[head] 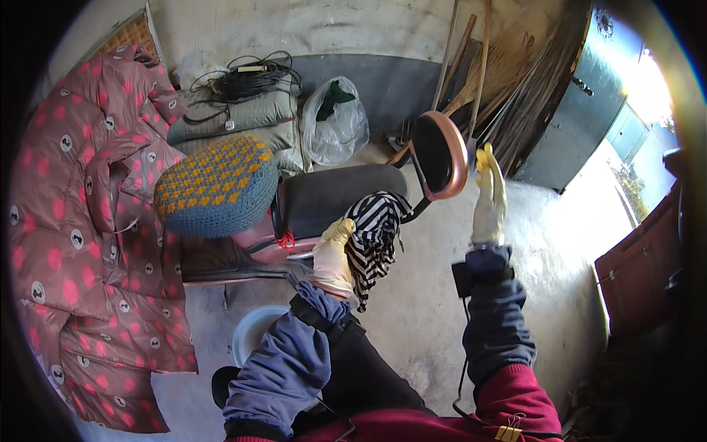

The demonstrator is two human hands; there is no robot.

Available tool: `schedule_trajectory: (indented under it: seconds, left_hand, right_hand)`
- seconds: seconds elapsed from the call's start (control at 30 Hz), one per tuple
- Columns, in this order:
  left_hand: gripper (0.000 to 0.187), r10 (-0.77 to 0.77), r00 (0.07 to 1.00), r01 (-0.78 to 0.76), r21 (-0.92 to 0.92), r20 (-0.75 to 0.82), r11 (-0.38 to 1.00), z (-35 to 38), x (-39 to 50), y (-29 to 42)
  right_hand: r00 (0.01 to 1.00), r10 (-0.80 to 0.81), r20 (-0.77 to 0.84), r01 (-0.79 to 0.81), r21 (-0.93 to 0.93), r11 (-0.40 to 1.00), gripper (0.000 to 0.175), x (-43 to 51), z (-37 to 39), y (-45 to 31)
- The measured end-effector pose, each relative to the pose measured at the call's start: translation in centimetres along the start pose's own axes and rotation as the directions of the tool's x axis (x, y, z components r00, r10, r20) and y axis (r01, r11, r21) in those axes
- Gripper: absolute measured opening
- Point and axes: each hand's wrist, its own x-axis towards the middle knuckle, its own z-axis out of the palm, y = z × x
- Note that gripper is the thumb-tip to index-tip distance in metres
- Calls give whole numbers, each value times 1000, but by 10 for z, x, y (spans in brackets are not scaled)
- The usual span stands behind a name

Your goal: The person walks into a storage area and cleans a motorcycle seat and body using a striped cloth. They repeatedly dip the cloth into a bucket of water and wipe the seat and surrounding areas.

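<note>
My left hand (334, 257), in a pale rubber glove, grips a bunched black-and-white striped cloth (375, 237). The cloth hangs beside the long dark seat (342, 193) of a pink scooter (257, 240). My right hand (490, 196), gloved the same way, is raised with its fingers stretched out, seen nearly edge-on, and holds nothing. Just left of it in the view is the scooter's pink-rimmed black backrest (440, 156). A blue and yellow crocheted cover (218, 188) sits over the scooter's other seat.
A polka-dot quilted garment (99, 248) drapes over the left side. Below the scooter stands a light blue basin (238, 340), partly behind my left sleeve. Stacked sacks (243, 110), coiled black cable (248, 83) and a clear plastic bag (337, 132) line the wall. Brooms (497, 72) lean near a metal door (585, 110).
</note>
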Motion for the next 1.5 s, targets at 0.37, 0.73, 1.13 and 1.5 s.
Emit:
schedule_trajectory:
  seconds: [0.37,0.73,1.13,1.5]
  left_hand:
    - [37,91,985,-85,-46,150,995,88,70,6]
    - [55,387,428,-852,507,817,-128,203,95,-24]
    - [27,-169,903,-84,547,396,833,244,192,7]
    - [45,309,625,-781,579,717,234,241,162,-26]
  right_hand:
    - [900,380,215,-410,716,565,41,48,59,34]
    - [901,375,216,-399,750,527,48,33,55,65]
    - [929,268,256,-366,748,554,52,30,48,35]
    - [946,245,210,-315,773,551,52,24,53,45]
